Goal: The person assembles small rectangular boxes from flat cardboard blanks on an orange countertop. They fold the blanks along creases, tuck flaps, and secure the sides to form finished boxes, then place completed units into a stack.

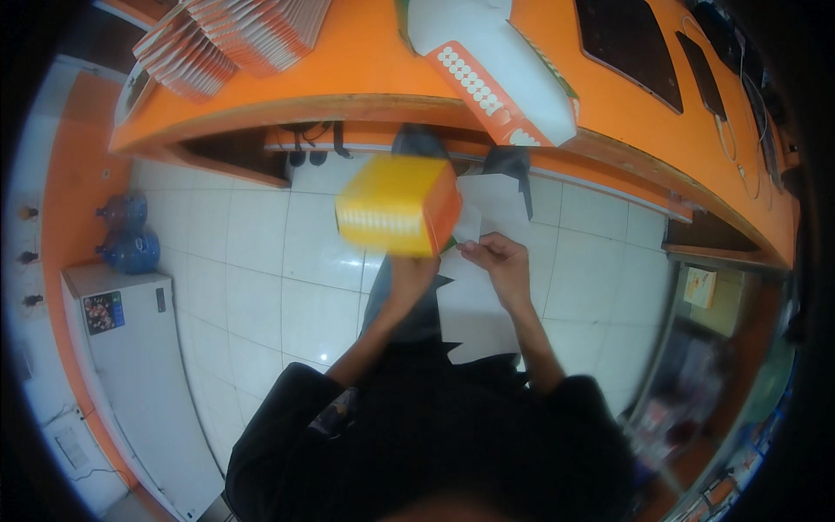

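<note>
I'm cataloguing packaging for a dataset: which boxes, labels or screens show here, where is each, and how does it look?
Folded yellow and orange carton: on the left hand, boxy, blurred.
Flat white carton blank with orange dotted strip: on the orange counter.
Stack of flat orange-and-white cartons: counter's left end, fanned.
White sheet: pinched by the right hand.
Dark flat tablet-like screen: counter's right part, unlit.

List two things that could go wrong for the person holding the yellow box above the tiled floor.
1. The yellow box sits on the left hand from below only and looks blurred; it may slip and drop to the tiled floor.
2. The right hand pinches the white sheet by one edge; the sheet could tear or crease.
</note>
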Motion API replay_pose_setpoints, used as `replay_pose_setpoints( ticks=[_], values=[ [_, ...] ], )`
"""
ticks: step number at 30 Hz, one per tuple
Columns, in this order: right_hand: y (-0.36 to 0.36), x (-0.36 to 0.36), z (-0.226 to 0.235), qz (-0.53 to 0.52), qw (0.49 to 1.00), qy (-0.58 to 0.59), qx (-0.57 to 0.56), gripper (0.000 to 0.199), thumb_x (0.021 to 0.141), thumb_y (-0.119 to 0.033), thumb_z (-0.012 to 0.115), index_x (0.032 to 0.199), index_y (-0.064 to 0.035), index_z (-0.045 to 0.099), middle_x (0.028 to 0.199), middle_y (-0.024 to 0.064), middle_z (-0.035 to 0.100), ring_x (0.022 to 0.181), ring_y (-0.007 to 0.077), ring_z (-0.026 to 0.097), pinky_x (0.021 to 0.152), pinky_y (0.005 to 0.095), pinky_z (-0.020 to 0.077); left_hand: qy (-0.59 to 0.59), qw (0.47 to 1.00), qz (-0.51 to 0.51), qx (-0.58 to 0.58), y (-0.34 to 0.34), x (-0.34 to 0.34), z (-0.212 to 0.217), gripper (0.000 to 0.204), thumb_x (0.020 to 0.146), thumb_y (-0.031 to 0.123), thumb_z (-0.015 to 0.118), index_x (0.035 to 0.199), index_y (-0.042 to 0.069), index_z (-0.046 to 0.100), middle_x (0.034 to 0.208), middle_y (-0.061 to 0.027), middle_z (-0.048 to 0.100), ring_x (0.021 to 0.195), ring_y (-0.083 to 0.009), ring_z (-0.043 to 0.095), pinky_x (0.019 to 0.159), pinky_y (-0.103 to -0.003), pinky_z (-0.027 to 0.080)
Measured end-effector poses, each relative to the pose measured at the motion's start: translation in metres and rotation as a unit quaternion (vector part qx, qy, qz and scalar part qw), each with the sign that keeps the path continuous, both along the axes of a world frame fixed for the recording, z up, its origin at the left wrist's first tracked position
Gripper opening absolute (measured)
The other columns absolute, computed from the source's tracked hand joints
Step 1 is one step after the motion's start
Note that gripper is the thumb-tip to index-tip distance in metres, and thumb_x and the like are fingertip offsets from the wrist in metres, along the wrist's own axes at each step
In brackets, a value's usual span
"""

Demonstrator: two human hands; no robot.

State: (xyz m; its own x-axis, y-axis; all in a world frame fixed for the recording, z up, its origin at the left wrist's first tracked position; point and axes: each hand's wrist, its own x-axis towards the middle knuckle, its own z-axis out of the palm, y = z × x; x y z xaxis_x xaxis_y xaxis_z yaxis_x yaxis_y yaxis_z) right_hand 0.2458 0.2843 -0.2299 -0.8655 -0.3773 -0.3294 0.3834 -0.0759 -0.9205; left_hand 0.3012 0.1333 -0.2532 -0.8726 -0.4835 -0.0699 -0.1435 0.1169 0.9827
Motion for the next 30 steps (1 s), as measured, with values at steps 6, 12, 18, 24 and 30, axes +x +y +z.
replay_pose_setpoints(
  ticks=[6, 12, 18, 24, 30],
  values=[
    [0.003, -0.004, 0.003, 0.011, 0.990, 0.079, 0.116, 0.010, 0.085, -0.008, 0.069, 0.085, 0.0023, 0.067, 0.080, 0.0089, 0.070, 0.074, 0.0103, 0.065, 0.070, 0.0228, 0.0501, -0.064, 0.976, 0.002, 0.206, 0.007, -0.006, 0.008, 0.023, 0.094, 0.021, 0.059, 0.089, -0.001, 0.063, 0.069, -0.0042, 0.060, 0.057, -0.0105, 0.060, 0.046, -0.022, 0.042],
    [-0.006, -0.005, 0.006, -0.015, 0.981, 0.151, 0.119, 0.012, 0.084, -0.008, 0.069, 0.090, 0.0027, 0.069, 0.083, 0.0102, 0.071, 0.073, 0.0117, 0.067, 0.069, 0.0240, 0.0518, -0.088, 0.972, -0.079, 0.203, 0.009, -0.006, 0.014, 0.026, 0.095, 0.021, 0.057, 0.105, -0.003, 0.062, 0.086, -0.0100, 0.066, 0.071, -0.0132, 0.065, 0.057, -0.023, 0.049],
    [-0.007, -0.011, 0.002, -0.006, 0.978, 0.175, 0.113, 0.013, 0.084, -0.007, 0.068, 0.092, 0.0034, 0.070, 0.092, 0.0134, 0.071, 0.076, 0.0153, 0.068, 0.070, 0.0259, 0.0536, -0.030, 0.972, -0.093, 0.215, 0.015, -0.004, 0.012, 0.023, 0.093, 0.016, 0.059, 0.105, -0.002, 0.062, 0.089, -0.0098, 0.068, 0.079, -0.0141, 0.066, 0.070, -0.025, 0.051],
    [-0.005, -0.015, 0.011, 0.045, 0.979, 0.165, 0.107, 0.014, 0.085, -0.008, 0.067, 0.093, 0.0027, 0.070, 0.101, 0.0150, 0.070, 0.084, 0.0167, 0.068, 0.074, 0.0264, 0.0534, -0.056, 0.982, -0.101, 0.151, 0.011, -0.003, 0.016, 0.020, 0.090, 0.015, 0.063, 0.104, -0.001, 0.063, 0.087, -0.0089, 0.068, 0.082, -0.0145, 0.065, 0.076, -0.027, 0.051],
    [0.001, -0.014, 0.021, 0.082, 0.986, 0.127, 0.067, 0.014, 0.086, -0.008, 0.067, 0.096, 0.0008, 0.071, 0.115, 0.0157, 0.065, 0.100, 0.0170, 0.064, 0.083, 0.0273, 0.0521, -0.054, 0.989, -0.071, 0.118, 0.003, 0.000, 0.021, 0.021, 0.085, 0.009, 0.067, 0.103, -0.001, 0.065, 0.089, -0.0077, 0.068, 0.080, -0.0127, 0.064, 0.073, -0.026, 0.050]
  ],
)
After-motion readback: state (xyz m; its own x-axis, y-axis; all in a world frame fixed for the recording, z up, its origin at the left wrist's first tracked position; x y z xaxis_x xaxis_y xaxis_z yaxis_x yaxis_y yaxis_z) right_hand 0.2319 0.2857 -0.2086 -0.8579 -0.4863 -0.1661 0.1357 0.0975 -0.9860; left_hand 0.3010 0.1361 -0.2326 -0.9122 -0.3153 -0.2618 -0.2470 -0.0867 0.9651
